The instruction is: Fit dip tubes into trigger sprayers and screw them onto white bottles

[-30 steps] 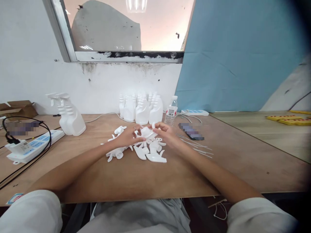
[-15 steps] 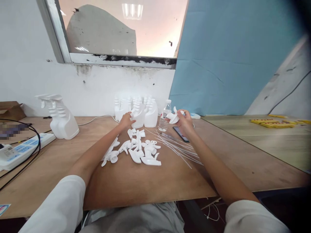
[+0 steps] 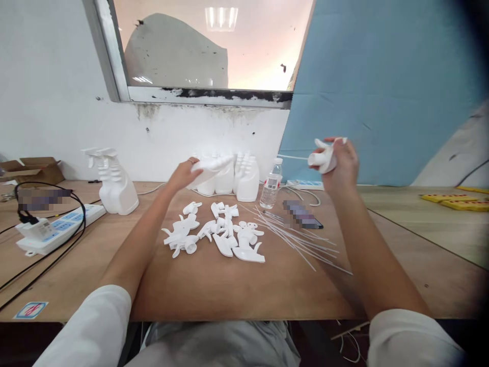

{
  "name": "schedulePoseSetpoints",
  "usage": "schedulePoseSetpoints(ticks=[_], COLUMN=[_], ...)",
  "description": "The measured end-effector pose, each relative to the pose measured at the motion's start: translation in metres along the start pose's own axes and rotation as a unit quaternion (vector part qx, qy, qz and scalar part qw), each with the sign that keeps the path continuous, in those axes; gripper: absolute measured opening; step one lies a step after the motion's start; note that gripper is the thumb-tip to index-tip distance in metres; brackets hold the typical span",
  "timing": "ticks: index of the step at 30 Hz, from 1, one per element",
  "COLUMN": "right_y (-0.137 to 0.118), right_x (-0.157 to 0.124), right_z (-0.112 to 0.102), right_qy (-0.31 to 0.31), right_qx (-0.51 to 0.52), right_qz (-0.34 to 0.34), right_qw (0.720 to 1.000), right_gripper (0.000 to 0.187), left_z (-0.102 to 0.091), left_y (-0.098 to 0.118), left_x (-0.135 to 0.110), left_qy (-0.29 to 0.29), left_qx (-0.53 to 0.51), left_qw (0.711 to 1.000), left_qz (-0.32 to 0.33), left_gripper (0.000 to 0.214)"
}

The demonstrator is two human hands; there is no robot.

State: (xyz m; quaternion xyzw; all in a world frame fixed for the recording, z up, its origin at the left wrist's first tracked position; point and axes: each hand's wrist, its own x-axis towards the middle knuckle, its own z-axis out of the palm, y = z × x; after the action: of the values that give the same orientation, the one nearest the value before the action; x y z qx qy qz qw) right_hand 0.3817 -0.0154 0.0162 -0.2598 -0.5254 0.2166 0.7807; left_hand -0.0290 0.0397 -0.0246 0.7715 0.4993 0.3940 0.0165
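A white plastered wall (image 3: 57, 92) with a metal-framed window (image 3: 206, 94) fills the back of the room, its paint stained dark under the sill, and a large pale blue sheet (image 3: 382, 92) leans against it on the right. Below lies a broad brown wooden tabletop (image 3: 229, 285). No brand or wording can be read anywhere: the red label on the small clear water bottle (image 3: 270, 189) is too small, and the red-and-blue sticker (image 3: 29, 309) at the table's near left edge is blurred.

At the wall stands a cluster of white plastic bottles without tops (image 3: 239, 176); a finished white spray bottle with trigger (image 3: 114, 183) stands well apart on the left, near a white power strip with blue sockets (image 3: 57, 229) and its black cable. The left hand (image 3: 183, 176) is closed around one white plastic bottle (image 3: 210, 168), held tilted above the table just in front of the cluster. The right hand (image 3: 340, 163) is raised higher, well apart on the right, its fingers wrapped around a white plastic trigger sprayer head (image 3: 323, 158) with a thin tube jutting left.

On the table between the arms lies a heap of loose white trigger heads (image 3: 217, 237), with a fan of thin white dip tubes (image 3: 298, 239) just beside it and a dark phone (image 3: 303, 216) near the water bottle. Yellow strips (image 3: 454, 191) lie on the far right.
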Motion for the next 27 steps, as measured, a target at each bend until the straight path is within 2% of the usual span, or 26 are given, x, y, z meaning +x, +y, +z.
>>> schedulePoseSetpoints(ticks=[4,6,8,10,14,20,27], right_y=[-0.031,-0.038,-0.039,-0.038,-0.035,-0.031,-0.03], right_x=[0.014,0.013,0.011,0.009,0.006,0.005,0.005], right_z=[0.008,0.014,0.021,0.026,0.033,0.038,0.039], right_qy=[-0.005,0.013,0.039,0.055,0.04,0.002,-0.018], right_qx=[-0.04,-0.034,-0.023,-0.018,-0.024,-0.027,-0.002], right_qz=[-0.068,-0.103,-0.135,-0.152,-0.156,-0.162,-0.162], right_qw=[0.997,0.994,0.99,0.987,0.987,0.986,0.987], right_gripper=[0.017,0.016,0.014,0.014,0.016,0.021,0.023], left_z=[-0.069,-0.091,-0.104,-0.112,-0.118,-0.121,-0.123], left_y=[-0.004,-0.005,-0.006,-0.005,-0.005,-0.003,0.007], left_x=[-0.013,-0.02,-0.027,-0.031,-0.034,-0.036,-0.038], left_qy=[-0.017,-0.041,-0.064,-0.076,-0.083,-0.093,-0.115], left_qx=[0.026,0.036,0.053,0.065,0.048,-0.003,0.014], left_qw=[1.0,0.998,0.996,0.995,0.995,0.996,0.993], left_qz=[0.002,-0.017,-0.029,-0.029,-0.018,0.0,0.012], left_gripper=[0.044,0.047,0.049,0.049,0.05,0.053,0.054])
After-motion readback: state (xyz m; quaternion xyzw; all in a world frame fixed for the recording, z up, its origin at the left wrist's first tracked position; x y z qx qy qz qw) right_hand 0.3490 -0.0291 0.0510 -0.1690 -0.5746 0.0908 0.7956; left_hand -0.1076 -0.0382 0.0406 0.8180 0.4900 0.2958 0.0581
